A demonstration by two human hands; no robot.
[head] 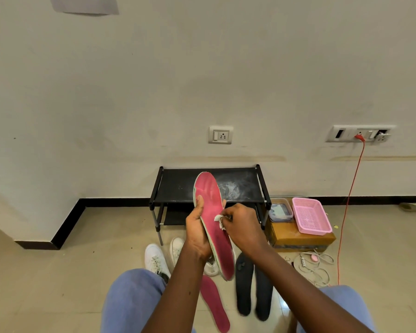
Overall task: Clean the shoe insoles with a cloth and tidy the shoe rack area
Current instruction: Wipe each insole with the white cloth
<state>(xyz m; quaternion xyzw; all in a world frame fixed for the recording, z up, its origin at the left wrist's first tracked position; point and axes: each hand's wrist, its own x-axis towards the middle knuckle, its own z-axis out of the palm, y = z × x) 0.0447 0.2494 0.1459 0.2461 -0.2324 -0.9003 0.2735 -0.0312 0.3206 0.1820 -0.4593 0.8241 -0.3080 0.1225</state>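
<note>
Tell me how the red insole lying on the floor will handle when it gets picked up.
Probably light: the floor insole looks thin and flat. Likely springy rather than limp: its twin, gripped mid-length by the left hand, holds its shape past the grip. The matte top should not slip.

Left hand (pixel 197 233) grips pink insole (pixel 211 212); right hand (pixel 243 227) presses cloth (pixel 219 219).

An off-white wall (pixel 202 68), scuffed in places, meets beige floor tiles (pixel 70 272) at a black skirting (pixel 115 202). A low black shoe rack (pixel 178 186) stands against it. Above is a single socket (pixel 220 135); to the right, a red cable (pixel 348 200) hangs from a wider switch panel (pixel 360 133).
</note>
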